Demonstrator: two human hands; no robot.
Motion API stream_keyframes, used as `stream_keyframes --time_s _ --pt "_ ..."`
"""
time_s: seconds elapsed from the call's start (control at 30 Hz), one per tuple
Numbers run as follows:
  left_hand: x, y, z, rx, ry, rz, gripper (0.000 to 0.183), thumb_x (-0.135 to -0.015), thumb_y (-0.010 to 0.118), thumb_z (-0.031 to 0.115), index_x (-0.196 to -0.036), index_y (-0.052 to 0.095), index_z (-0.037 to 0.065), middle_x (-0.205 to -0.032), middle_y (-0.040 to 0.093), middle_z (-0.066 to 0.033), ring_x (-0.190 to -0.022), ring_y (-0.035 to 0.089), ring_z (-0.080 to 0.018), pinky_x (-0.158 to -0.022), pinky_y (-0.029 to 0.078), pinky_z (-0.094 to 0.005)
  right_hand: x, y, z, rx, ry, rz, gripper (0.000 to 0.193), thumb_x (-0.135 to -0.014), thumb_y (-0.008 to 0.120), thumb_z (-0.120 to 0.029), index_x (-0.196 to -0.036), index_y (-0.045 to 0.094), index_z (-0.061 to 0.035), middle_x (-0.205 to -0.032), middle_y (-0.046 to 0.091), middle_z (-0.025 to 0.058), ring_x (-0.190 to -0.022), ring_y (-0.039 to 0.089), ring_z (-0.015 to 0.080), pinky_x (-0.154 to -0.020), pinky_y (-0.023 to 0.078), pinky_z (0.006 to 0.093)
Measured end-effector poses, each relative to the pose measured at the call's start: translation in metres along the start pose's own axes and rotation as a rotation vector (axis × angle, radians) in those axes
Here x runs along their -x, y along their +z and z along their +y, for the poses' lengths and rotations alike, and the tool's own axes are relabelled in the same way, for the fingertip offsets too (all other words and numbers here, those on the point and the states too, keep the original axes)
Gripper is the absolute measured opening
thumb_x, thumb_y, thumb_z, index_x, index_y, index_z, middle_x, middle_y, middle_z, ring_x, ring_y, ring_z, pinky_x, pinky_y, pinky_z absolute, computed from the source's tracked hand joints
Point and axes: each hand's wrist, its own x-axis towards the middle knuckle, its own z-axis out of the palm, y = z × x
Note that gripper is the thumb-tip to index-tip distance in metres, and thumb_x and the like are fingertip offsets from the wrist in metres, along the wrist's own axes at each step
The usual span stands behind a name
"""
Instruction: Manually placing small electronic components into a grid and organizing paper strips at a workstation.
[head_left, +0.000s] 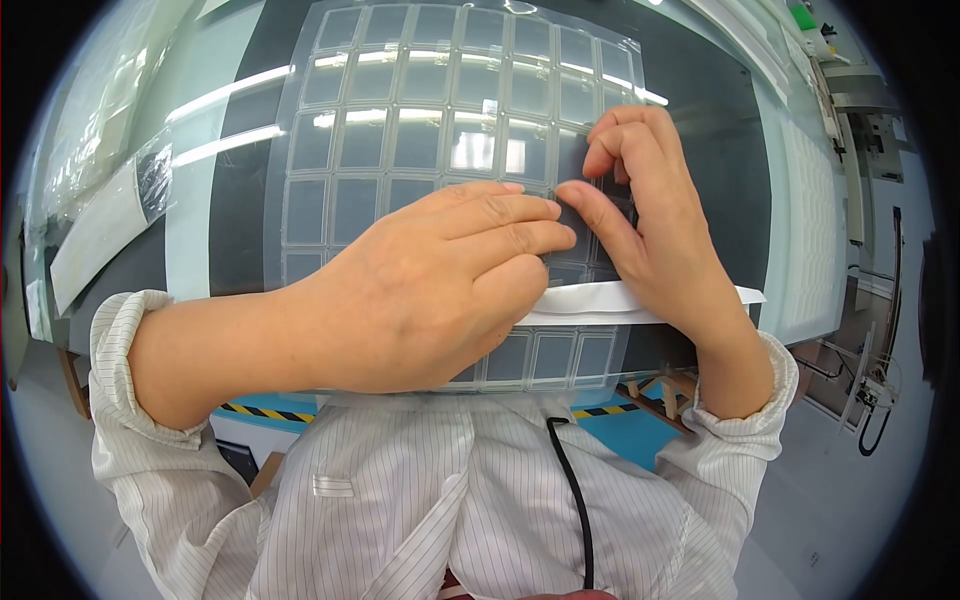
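A clear plastic tray (pixel 417 138) with rows of rectangular pockets lies in front of me on a dark mat. My left hand (pixel 440 270) reaches across its lower half, palm down, fingers stretched to the right. The left thumb is hidden beneath it. My right hand (pixel 655 210) is raised over the tray's right side, fingers curled and thumb apart from them. Its thumb tip comes close to the left fingertips; I see nothing held between. A white folded strip (pixel 590 300) runs across the tray under both hands.
The dark mat (pixel 715 170) extends past the tray on a pale worktop. Clear plastic film (pixel 100 130) and a white curved sheet (pixel 100 235) lie at the left. Yellow-black striped tape (pixel 265 412) shows below the near edge. Equipment on a metal frame (pixel 868 390) stands at the right.
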Motion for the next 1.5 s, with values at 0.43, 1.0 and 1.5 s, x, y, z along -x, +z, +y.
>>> stream_keyframes --time_s 0.43,1.0,1.5 --pt "0.004 -0.001 -0.005 0.011 -0.082 0.241 0.013 -0.079 0.071 -0.002 -0.089 0.062 0.001 -0.094 0.063 -0.0126 -0.087 0.059 -0.0306 -0.077 0.048 -0.0386 -0.001 -0.018 -0.026 -0.179 -0.125 -0.160 0.013 -0.078 0.072 0.002 -0.089 0.068 -0.0025 -0.092 0.069 0.0061 -0.086 0.060 0.0196 -0.076 0.044 0.0304" --pt "0.008 -0.010 -0.002 0.025 -0.126 0.195 0.010 -0.080 0.069 -0.004 -0.087 0.062 0.000 -0.090 0.063 -0.0120 -0.084 0.057 -0.0278 -0.074 0.046 -0.0357 0.007 -0.023 -0.031 -0.175 -0.046 -0.148 0.012 -0.079 0.073 -0.002 -0.089 0.066 -0.0011 -0.100 0.068 0.0112 -0.091 0.060 0.0191 -0.081 0.046 0.0297" --pt "-0.001 -0.004 -0.014 -0.023 -0.130 0.011 0.013 -0.082 0.068 -0.002 -0.091 0.059 0.000 -0.123 0.068 -0.0218 -0.119 0.063 -0.0392 -0.104 0.048 -0.0509 -0.016 -0.038 0.035 -0.269 0.286 -0.218 0.012 -0.092 0.069 -0.011 -0.091 0.065 -0.0005 -0.113 0.058 0.0039 -0.092 0.047 0.0105 -0.083 0.037 0.0245"
